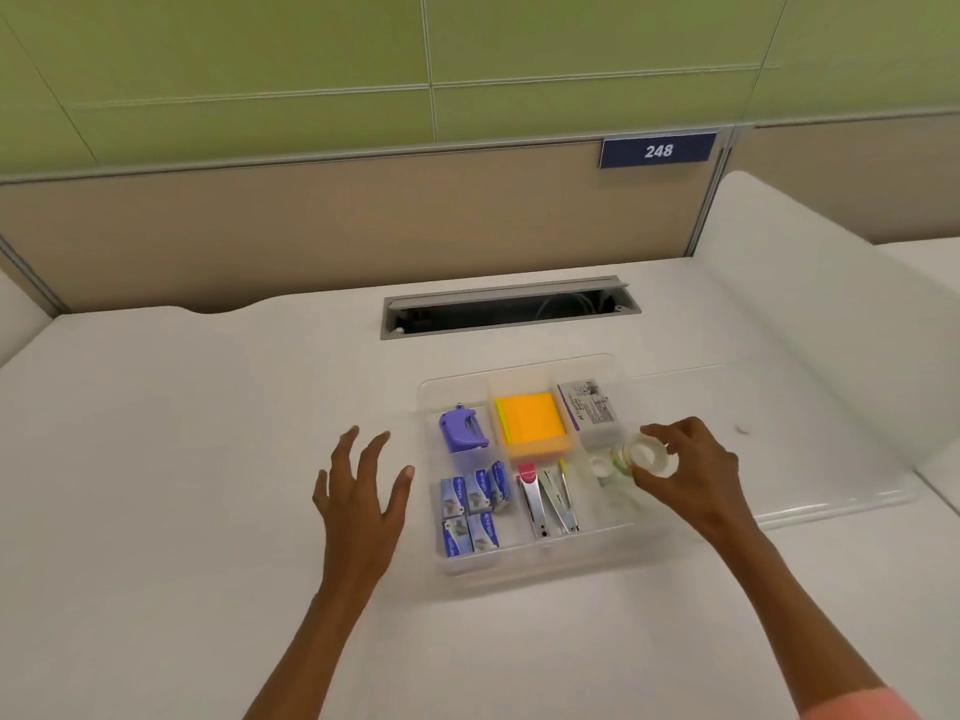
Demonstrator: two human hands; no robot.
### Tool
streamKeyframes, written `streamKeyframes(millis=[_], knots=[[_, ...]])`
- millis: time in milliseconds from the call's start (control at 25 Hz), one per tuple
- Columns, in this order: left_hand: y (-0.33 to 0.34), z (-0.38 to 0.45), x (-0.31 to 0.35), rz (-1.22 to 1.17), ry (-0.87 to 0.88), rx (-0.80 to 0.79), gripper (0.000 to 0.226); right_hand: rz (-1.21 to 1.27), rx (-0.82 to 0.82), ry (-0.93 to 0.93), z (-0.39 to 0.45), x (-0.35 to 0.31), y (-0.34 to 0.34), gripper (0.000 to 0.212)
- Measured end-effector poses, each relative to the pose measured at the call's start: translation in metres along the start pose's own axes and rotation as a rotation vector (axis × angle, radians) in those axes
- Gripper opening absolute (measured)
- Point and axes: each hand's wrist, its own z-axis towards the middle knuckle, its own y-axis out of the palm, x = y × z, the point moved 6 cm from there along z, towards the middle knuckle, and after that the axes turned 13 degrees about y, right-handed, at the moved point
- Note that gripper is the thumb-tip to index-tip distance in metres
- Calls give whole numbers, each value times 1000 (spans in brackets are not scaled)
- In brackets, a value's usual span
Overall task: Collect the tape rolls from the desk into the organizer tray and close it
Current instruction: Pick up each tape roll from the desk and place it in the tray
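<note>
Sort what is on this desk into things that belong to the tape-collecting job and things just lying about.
Part of the job:
- white tape roll held in the right hand
- tape rolls already in the tray
- clear plastic organizer tray
- clear lid lying right of the tray

Just lying about:
- purple staple remover
- orange sticky notes
- blue staple boxes
- silver staplers
- white labelled box

White desk [208,459] against beige partition [311,226], green wall [260,54] above.

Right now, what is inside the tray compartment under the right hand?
Below the tape roll held in the right hand, this organizer tray compartment holds another small tape roll; the hand covers the rest.
</note>
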Motion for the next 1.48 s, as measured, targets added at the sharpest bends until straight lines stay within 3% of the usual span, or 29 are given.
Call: streamKeyframes(millis=[120, 240, 400, 680, 800, 960, 1040, 1480], knots=[[38, 19, 49, -83, 71, -74, 45, -162, 31, -6, 7, 18, 0, 45], [77, 23, 94, -162, 157, -163, 37, -276, -80, 17, 12, 35, 13, 47], [129, 14, 137, -78, 294, -347, 29, -301, -215, 73, 19, 44, 29, 50], [179, 12, 163, 113, 252, -577, 32, -272, -353, 194, 25, 48, 41, 57], [182, 7, 160, 151, 232, -592, 32, -185, -285, 170, 24, 49, 36, 57], [183, 6, 159, 104, 227, -572, 31, -109, -71, -121, 20, 28, 29, 18], [184, 5, 160, 76, 232, -582, 30, -143, -70, -185, 18, 24, 36, 19], [180, 5, 161, 64, 222, -574, 27, -83, -100, -51, 19, 31, 40, 17]])
